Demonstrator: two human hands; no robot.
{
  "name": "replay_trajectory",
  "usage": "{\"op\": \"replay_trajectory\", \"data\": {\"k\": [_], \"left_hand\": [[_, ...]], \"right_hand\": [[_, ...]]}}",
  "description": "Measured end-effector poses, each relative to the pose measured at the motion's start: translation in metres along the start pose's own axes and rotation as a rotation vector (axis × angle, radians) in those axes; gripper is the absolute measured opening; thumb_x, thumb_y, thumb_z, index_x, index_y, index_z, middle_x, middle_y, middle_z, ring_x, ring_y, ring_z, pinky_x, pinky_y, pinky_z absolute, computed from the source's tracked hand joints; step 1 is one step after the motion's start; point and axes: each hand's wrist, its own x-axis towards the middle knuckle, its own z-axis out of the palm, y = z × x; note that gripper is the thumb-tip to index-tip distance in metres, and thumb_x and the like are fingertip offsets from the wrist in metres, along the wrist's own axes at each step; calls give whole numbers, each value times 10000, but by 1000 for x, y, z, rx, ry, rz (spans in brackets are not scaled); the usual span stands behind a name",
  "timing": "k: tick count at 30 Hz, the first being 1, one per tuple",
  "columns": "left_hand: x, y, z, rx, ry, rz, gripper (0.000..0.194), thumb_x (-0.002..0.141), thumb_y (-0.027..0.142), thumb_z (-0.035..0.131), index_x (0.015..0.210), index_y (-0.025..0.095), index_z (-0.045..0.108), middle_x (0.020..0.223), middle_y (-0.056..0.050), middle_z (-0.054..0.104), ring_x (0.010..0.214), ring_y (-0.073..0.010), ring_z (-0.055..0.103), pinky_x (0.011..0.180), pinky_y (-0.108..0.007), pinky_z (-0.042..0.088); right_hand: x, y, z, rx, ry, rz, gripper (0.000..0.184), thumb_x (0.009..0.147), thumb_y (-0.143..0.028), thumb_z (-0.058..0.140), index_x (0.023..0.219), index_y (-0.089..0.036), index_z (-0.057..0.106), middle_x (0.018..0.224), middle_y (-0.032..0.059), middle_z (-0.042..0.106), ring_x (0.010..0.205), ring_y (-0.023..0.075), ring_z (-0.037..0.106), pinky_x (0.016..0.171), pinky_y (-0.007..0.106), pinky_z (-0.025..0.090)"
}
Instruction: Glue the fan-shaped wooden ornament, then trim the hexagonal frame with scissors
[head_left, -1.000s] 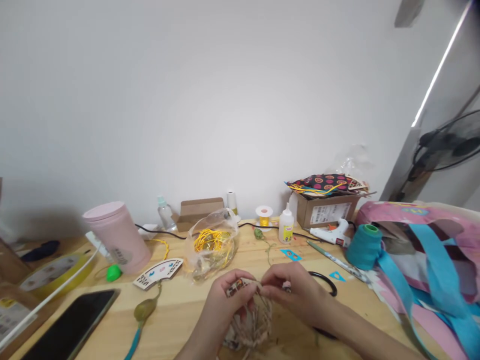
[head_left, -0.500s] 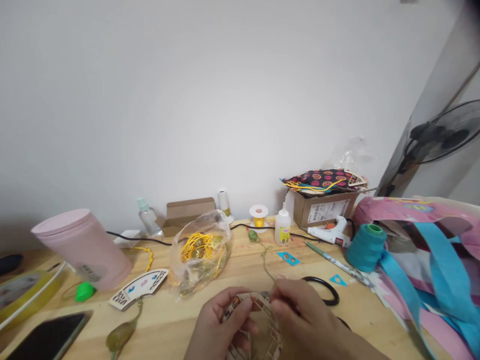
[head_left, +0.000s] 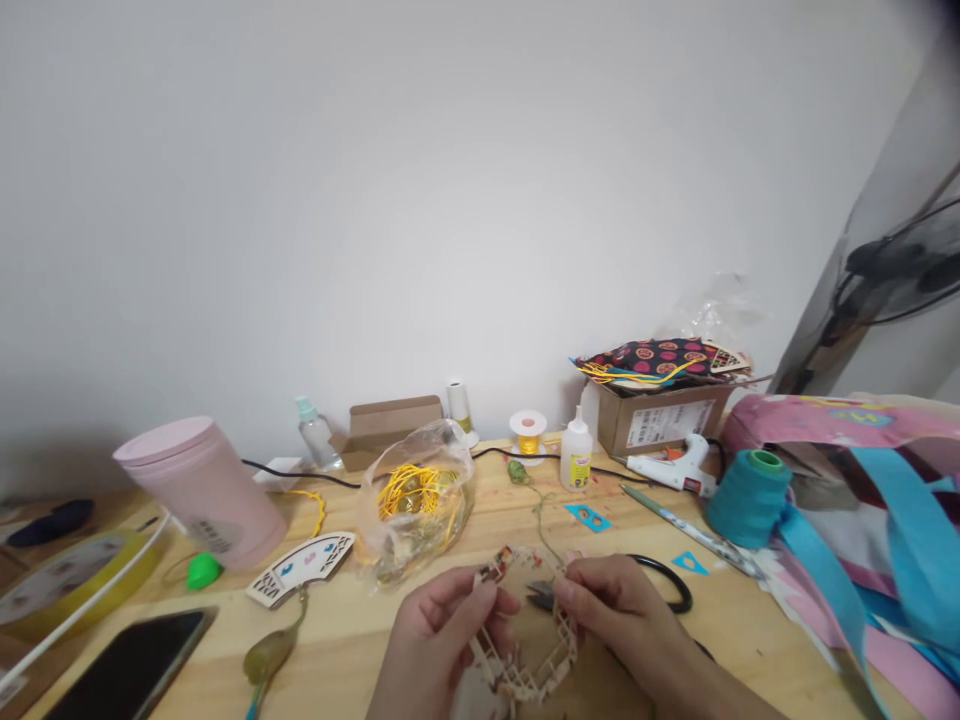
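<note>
While hands (head_left: 439, 630) (head_left: 622, 605) hold either side, pale openwork ring (head_left: 521, 688) spans between.

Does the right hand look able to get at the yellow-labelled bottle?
Probably yes: between the right hand and the bottle lies a flat blue piece, but nothing tall blocks the way. The hand seems to hold the pale openwork piece, though, so it may need freeing first.
</note>
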Motion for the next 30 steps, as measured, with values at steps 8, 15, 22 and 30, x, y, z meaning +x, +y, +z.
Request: {"op": "replay_trajectory", "data": {"k": [8,15,22,30], "left_hand": [[-5,-16,15,-311,-104,10,311,618,311,726,912,223,680,1016,-89,681,985,-277,590,796,-364,496],[2,24,-13,-452,131,188,255,794,34,456,933,170,622,970,-110,691,945,-234,618,753,-359,535],[2,28,-12,-361,72,78,187,834,155,450,945,132,599,1014,-152,662,931,-257,622,714,-350,543],[4,25,-15,-142,108,31,177,810,203,512,941,121,598,883,-127,696,733,-193,660,629,-308,534]], "right_hand": [[-4,0,8,91,-18,35,478,796,-516,417,495,-156,501,463,-38,400,453,80,334,452,211,248],[-4,1,-3,-553,9,-241,273,801,-320,492,659,-155,656,582,13,578,569,121,510,549,228,342],[-8,19,25,-836,-137,-583,357,568,-434,725,839,-220,638,824,11,625,679,145,526,568,248,354],[-3,23,33,-993,-162,-901,112,805,-242,549,705,-215,590,712,-28,589,631,114,473,518,241,295]]}}
